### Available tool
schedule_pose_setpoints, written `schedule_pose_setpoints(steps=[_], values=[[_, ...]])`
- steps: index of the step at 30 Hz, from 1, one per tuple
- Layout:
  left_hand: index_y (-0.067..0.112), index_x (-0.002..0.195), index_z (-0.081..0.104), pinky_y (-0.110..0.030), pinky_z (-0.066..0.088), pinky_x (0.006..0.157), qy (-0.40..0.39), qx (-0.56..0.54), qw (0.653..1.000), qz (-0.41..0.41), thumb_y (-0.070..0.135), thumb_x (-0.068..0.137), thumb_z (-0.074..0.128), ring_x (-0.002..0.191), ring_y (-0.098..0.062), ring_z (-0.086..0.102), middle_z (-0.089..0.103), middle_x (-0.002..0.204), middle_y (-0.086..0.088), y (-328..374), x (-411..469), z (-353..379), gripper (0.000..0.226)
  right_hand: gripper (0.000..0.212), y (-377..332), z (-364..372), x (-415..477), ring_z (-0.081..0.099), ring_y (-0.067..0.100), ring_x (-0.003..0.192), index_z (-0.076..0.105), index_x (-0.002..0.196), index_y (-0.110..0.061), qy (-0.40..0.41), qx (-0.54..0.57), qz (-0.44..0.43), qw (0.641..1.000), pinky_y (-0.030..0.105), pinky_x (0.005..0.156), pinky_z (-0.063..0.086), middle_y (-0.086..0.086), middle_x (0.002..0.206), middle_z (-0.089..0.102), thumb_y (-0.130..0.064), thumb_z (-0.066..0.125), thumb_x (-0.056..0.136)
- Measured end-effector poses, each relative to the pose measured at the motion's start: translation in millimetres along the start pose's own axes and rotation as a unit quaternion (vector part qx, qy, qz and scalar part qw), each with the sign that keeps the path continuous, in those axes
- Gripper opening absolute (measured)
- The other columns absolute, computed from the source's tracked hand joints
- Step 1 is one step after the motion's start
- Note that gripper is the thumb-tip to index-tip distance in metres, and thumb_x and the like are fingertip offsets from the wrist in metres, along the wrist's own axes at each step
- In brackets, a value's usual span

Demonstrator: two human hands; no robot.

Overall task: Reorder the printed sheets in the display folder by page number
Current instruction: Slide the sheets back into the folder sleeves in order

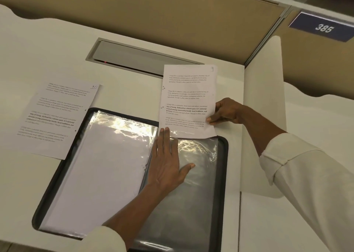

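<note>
Head view: left hand [167,161] flat on open display folder [223,165]; right hand [226,112] pinches sheet 9 [186,98]; sheet 10 [55,115] on desk [124,90].

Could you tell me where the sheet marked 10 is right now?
In the head view, the sheet marked 10 lies flat on the desk at the left, beside the upper-left edge of the open display folder.

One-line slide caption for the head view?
Right hand pinches sheet 9 at the display folder's top edge, left hand flat on its right pocket; sheet 10 lies on the desk.
</note>
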State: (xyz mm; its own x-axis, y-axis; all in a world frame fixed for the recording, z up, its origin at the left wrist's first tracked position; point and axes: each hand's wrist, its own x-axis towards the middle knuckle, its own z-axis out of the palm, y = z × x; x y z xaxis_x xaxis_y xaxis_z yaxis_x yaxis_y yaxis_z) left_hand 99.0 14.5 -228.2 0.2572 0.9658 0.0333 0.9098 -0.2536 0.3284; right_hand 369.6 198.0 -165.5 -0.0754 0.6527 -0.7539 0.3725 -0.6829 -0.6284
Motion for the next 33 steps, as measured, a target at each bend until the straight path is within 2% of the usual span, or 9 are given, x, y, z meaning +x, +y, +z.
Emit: schedule_pose_setpoints(steps=[4,8,13,18,20,23,27,31,33], values=[[0.008,0.16,0.034,-0.058,0.02,0.129,-0.007,-0.001,1.0,0.029,0.083,0.091,0.05,0.163,-0.037,0.003,0.008,0.175,-0.021,4.9,7.0,-1.6,0.103,0.041,2.3,1.4,-1.5,0.078,0.027,0.099,0.077,0.115,0.002,0.012,-0.01,-0.015,1.0,0.032,0.076,0.066,0.012,0.11,0.08,0.009,0.086,0.075],[0.009,0.154,0.043,-0.056,0.023,0.128,-0.027,0.0,0.997,0.069,0.079,0.093,0.048,0.158,-0.036,0.025,0.037,0.165,-0.018,24.6,32.9,-6.4,0.093,0.041,6.0,-0.5,-7.1,0.078,0.025,0.101,0.079,0.113,-0.003,0.011,-0.024,-0.01,1.0,0.032,0.078,0.066,0.008,0.109,0.08,0.002,0.09,0.074],[0.013,0.126,0.062,-0.048,0.039,0.117,0.022,-0.026,0.994,0.105,0.058,0.089,0.071,0.123,-0.027,0.058,0.066,0.126,-0.006,49.6,59.8,-9.0,0.059,0.04,9.2,-1.0,-18.8,0.079,0.024,0.099,0.079,0.112,-0.007,-0.014,-0.01,0.019,1.0,0.033,0.079,0.065,0.005,0.109,0.081,0.007,0.088,0.076],[0.018,0.116,0.066,-0.043,0.042,0.103,-0.018,-0.094,0.994,0.05,0.052,0.088,0.07,0.104,-0.024,0.061,0.071,0.106,0.001,63.8,77.8,-12.2,0.044,0.053,12.8,-0.2,-15.7,0.078,0.031,0.1,0.069,0.12,0.012,-0.002,-0.012,0.022,1.0,0.039,0.084,0.065,0.013,0.113,0.079,0.01,0.09,0.072],[0.022,0.113,0.067,-0.041,0.04,0.102,-0.045,-0.145,0.988,0.011,0.046,0.088,0.073,0.102,-0.019,0.059,0.073,0.098,0.007,67.9,82.7,-18.8,0.036,0.051,13.4,0.7,-15.2,0.078,0.032,0.101,0.07,0.12,0.011,0.001,-0.012,0.018,1.0,0.042,0.088,0.065,0.014,0.112,0.079,0.01,0.089,0.072],[0.026,0.107,0.068,-0.042,0.043,0.101,-0.071,-0.206,0.975,-0.041,0.024,0.09,0.07,0.098,-0.016,0.064,0.074,0.089,0.011,73.7,86.5,-23.7,0.018,0.043,12.8,2.7,-19.2,0.078,0.032,0.1,0.075,0.115,0.006,0.006,-0.009,0.006,1.0,0.044,0.09,0.064,0.015,0.111,0.079,0.01,0.088,0.074],[0.031,0.088,0.074,-0.041,0.057,0.095,-0.121,-0.307,0.941,-0.073,0.013,0.083,0.076,0.081,-0.002,0.07,0.074,0.08,0.019,77.8,87.0,-25.5,0.019,0.045,13.6,6.4,-23.6,0.078,0.034,0.097,0.073,0.116,0.009,0.021,-0.002,0.0,1.0,0.045,0.09,0.064,0.016,0.107,0.079,0.01,0.088,0.074],[0.026,0.09,0.078,-0.03,0.06,0.089,-0.112,-0.359,0.924,-0.074,0.008,0.083,0.08,0.081,0.004,0.07,0.076,0.083,0.017,81.4,85.5,-30.3,0.019,0.048,15.5,9.6,-29.2,0.079,0.033,0.094,0.07,0.117,0.014,0.038,0.007,0.001,0.999,0.039,0.081,0.066,0.018,0.108,0.079,0.011,0.089,0.073],[0.024,0.092,0.078,-0.031,0.06,0.091,-0.106,-0.369,0.921,-0.071,0.008,0.083,0.081,0.083,0.003,0.071,0.077,0.085,0.017,82.5,85.8,-30.9,0.018,0.047,16.7,10.9,-32.2,0.079,0.033,0.093,0.07,0.114,0.014,0.044,0.008,0.004,0.999,0.037,0.079,0.066,0.019,0.105,0.079,0.011,0.09,0.071]])
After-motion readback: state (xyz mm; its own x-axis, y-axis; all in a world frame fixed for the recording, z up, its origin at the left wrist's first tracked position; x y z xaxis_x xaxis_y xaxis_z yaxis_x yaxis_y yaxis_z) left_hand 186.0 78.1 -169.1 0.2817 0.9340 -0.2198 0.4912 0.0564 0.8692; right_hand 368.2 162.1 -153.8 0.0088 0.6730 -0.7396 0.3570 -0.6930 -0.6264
